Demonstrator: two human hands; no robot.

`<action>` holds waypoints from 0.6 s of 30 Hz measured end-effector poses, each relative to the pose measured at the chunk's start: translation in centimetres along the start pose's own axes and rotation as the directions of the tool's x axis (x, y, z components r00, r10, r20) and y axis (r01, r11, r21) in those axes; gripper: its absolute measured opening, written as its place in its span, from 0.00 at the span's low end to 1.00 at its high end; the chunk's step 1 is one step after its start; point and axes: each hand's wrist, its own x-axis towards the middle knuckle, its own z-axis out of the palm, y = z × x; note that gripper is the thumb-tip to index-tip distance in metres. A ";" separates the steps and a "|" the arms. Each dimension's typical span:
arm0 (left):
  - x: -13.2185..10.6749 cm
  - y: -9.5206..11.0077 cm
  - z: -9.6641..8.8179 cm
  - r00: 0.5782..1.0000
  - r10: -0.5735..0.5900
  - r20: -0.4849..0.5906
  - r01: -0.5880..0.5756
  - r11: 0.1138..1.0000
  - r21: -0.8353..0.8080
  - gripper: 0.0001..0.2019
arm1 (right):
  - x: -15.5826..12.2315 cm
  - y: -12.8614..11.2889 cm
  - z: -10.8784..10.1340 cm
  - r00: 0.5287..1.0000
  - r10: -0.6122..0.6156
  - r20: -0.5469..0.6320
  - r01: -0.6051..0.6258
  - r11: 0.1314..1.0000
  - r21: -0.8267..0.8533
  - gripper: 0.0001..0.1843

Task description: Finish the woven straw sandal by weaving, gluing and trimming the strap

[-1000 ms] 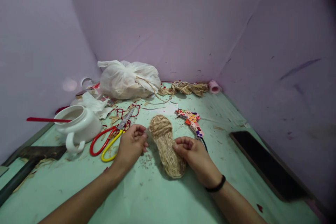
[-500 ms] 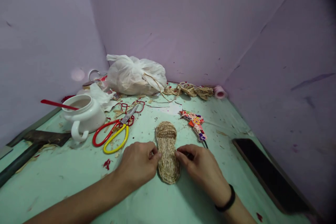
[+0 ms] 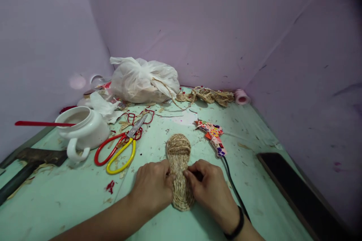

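A small slipper of coiled straw rope [image 3: 181, 158] lies on the pale green tabletop, its woven toe band at the far end. My left hand [image 3: 155, 182] grips the sole's left edge near the middle, thumb on top and fingers curled. On the opposite edge, my right hand [image 3: 207, 182] pinches the sole between thumb and bent fingers; a black band circles that wrist. To the right of the slipper rests a flower-patterned glue gun [image 3: 213, 135] with a black cord. Scissors [image 3: 124, 145] with one red and one yellow handle lie to the left.
A white pot [image 3: 85, 128] with a red stick in it stands at left, near a hammer [image 3: 31, 163]. At the back are a tied plastic bag [image 3: 144, 81], straw braids [image 3: 212, 96] and a pink roll [image 3: 241, 97]. A dark phone [image 3: 296, 192] lies at right.
My right hand has moved inward, its thumb now over the sole's right edge. My left thumb reaches slightly farther onto the sole. The whole view has shifted a little.
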 end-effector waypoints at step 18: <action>-1.3 -2.0 -0.1 0.965 0.232 -0.125 -0.236 0.972 -0.017 0.06 | -0.5 1.2 -0.8 0.984 0.091 0.151 -0.102 0.992 0.070 0.11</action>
